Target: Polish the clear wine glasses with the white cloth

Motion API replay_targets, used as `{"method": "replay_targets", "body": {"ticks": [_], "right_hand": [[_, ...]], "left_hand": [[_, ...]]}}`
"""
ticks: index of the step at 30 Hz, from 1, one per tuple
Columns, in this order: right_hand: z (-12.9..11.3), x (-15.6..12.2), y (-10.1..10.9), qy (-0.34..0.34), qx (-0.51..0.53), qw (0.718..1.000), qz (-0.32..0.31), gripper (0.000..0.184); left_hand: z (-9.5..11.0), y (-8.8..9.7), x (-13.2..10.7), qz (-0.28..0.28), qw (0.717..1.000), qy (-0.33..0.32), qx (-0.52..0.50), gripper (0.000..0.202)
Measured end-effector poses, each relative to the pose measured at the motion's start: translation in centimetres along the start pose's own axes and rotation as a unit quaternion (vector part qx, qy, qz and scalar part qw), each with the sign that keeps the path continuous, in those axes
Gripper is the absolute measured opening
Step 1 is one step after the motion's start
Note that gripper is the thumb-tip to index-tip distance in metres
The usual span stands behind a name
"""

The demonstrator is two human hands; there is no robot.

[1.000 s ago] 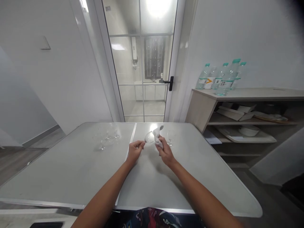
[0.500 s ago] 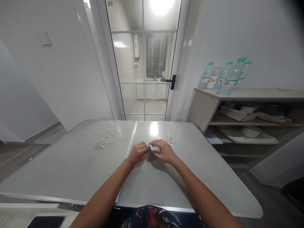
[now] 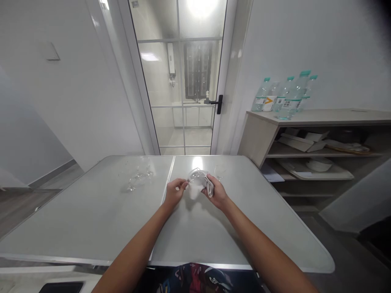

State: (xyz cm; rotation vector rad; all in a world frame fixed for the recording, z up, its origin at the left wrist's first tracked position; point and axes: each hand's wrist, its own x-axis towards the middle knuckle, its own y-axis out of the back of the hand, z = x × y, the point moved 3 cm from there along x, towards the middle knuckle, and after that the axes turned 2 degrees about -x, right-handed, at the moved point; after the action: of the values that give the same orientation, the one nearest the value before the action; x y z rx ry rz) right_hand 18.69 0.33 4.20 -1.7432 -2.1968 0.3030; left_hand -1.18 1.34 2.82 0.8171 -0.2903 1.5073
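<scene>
Along the near side of a pale grey, metal-edged table (image 3: 122, 228), dark clothing with a coloured print (image 3: 195, 278) shows. Farther in, over the table's middle, a clear, rounded drinking glass (image 3: 198, 175) is held between both hands. The left hand (image 3: 175, 193) brings thumb and fingers together at its left side, apparently pinching the stem, which is too small to make out. The right hand (image 3: 218, 194) curls around a soft white cloth (image 3: 196, 190) lying against the bowl. Twisting hard through that cloth could snap a thin stem; a loose pinch could drop the glass onto the hard top. Just beyond the right hand, another clear glass (image 3: 219, 172) might be knocked by a straying knuckle. The cluster of clear glasses (image 3: 139, 179) at left sits well apart.
</scene>
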Motion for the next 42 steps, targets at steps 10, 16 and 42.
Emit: {"method": "replay_targets", "body": {"ticks": [10, 16, 42], "right_hand": [[0.2, -2.0, -1.8, 0.284, -0.49, 0.822, -0.059, 0.062], [-1.4, -2.1, -2.3, 0.372, -0.657, 0.643, -0.128, 0.054], [0.8, -0.3, -0.8, -0.008, 0.215, 0.976, 0.046, 0.03]], "left_hand": [[-1.0, -0.9, 0.1, -0.005, 0.975, 0.155, -0.161, 0.039], [-0.2, -1.0, -0.5, -0.068, 0.997, 0.012, 0.024, 0.036], [0.0, -1.0, 0.0, -0.082, 0.992, 0.062, -0.068, 0.026]]}}
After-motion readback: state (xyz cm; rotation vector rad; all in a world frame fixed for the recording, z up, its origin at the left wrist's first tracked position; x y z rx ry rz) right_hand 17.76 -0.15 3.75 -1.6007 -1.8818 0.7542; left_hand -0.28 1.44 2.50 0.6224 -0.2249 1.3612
